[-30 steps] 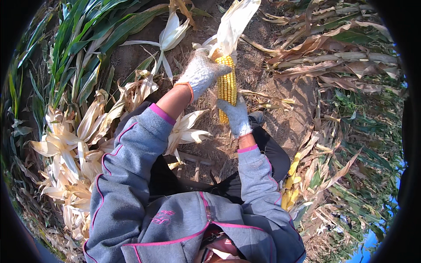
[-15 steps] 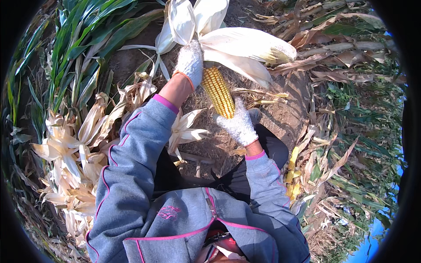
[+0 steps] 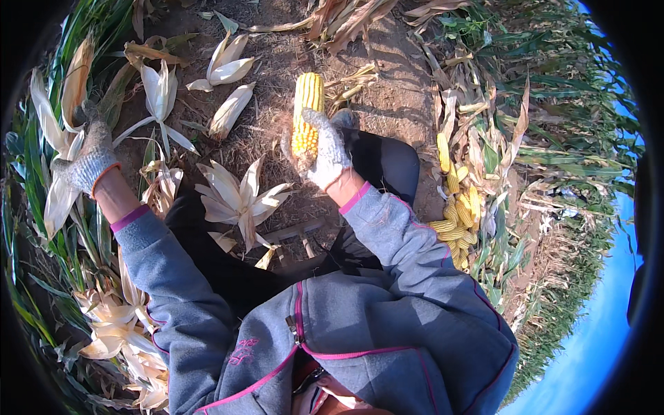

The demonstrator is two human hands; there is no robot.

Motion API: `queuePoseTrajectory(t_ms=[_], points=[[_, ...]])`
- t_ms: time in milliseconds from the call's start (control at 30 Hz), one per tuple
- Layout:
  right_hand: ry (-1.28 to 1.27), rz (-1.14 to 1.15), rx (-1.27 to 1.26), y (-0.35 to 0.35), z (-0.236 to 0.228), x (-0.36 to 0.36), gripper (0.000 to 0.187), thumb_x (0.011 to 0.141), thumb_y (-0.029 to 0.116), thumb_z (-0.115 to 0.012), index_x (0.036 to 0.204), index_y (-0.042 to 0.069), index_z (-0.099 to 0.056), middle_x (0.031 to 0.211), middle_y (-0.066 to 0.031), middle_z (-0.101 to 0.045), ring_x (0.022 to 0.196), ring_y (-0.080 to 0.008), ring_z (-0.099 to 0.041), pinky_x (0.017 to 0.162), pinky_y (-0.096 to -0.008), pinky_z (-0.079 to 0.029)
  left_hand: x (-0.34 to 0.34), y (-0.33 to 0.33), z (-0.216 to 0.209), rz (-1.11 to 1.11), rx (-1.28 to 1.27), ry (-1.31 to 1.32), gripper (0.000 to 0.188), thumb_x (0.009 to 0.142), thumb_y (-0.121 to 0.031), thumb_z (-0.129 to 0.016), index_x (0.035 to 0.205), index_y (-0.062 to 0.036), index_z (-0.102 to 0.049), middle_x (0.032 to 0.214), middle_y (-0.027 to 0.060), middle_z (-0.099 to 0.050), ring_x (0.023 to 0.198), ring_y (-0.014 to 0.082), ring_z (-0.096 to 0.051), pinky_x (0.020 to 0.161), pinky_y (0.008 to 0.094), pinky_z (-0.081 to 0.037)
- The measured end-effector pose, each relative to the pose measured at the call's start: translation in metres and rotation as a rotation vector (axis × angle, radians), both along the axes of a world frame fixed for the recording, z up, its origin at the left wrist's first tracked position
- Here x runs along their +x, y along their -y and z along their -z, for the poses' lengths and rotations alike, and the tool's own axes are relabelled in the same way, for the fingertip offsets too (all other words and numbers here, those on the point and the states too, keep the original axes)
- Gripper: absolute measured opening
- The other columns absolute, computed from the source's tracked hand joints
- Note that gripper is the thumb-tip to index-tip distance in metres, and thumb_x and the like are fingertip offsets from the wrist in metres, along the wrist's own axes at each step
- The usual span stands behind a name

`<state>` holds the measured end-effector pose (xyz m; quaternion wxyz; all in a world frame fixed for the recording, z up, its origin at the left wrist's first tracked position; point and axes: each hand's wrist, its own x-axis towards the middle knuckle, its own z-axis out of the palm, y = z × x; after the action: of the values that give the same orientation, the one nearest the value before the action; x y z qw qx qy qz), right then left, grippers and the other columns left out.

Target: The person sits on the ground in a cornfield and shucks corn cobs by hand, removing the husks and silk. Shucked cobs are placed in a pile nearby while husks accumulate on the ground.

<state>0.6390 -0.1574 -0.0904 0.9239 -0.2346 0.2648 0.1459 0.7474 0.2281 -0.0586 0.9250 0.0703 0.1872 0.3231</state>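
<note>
I wear a white knitted glove on each hand. In my right hand [image 3: 324,155] is a bare yellow ear of corn [image 3: 308,97], upright, with its lower part wrapped by the fingers and its kernels showing above them. Far to the left, my left hand [image 3: 88,158] is on a pale dry corn husk [image 3: 61,202], whose leaves spread out from around the glove; the palm side is hidden. Ear and husk are apart. Another opened husk [image 3: 242,197] lies on the ground between my two arms.
Several peeled ears [image 3: 458,225] lie in a pile at my right. More loose husks [image 3: 160,93] are scattered ahead, and a husk heap [image 3: 114,325] lies by my left elbow. Green corn leaves [image 3: 104,28] stand at the left; dry stalks [image 3: 477,104] line the right. My dark-trousered knee [image 3: 391,162] is beside my right hand.
The husk and the ear, close together before, are now apart. My left hand has swung far left with the husk; my right hand has moved left and slightly up, holding the ear.
</note>
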Motion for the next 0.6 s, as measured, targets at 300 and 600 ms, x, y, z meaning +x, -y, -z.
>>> queuePoseTrajectory(t_ms=[300, 600], points=[[0.418, 1.016, -0.327, 0.228, -0.105, 0.02, 0.032, 0.087, 0.034, -0.059, 0.103, 0.006, -0.06, 0.096, -0.0092, -0.066, 0.083, -0.0224, -0.065, 0.077, -0.0365, -0.058, -0.003, 0.032, 0.012, 0.337, -0.05, 0.019, 0.043, 0.094, -0.027, -0.043, 0.123, 0.0056, -0.046, 0.121, 0.0242, -0.054, 0.111, 0.0406, -0.052, 0.092, 0.0508, -0.047], [0.392, -0.332, -0.881, 0.003, 0.063, 0.127, 0.032, 0.088, 0.015, -0.061, 0.117, 0.004, -0.054, 0.094, -0.01, -0.065, 0.073, -0.018, -0.064, 0.061, -0.0314, -0.055, -0.005, 0.062, 0.028, 0.516, -0.056, -0.041, 0.033, 0.091, -0.018, -0.051, 0.113, 0.0068, -0.051, 0.11, 0.0248, -0.059, 0.092, 0.0377, -0.06, 0.084, 0.0479, -0.052]])
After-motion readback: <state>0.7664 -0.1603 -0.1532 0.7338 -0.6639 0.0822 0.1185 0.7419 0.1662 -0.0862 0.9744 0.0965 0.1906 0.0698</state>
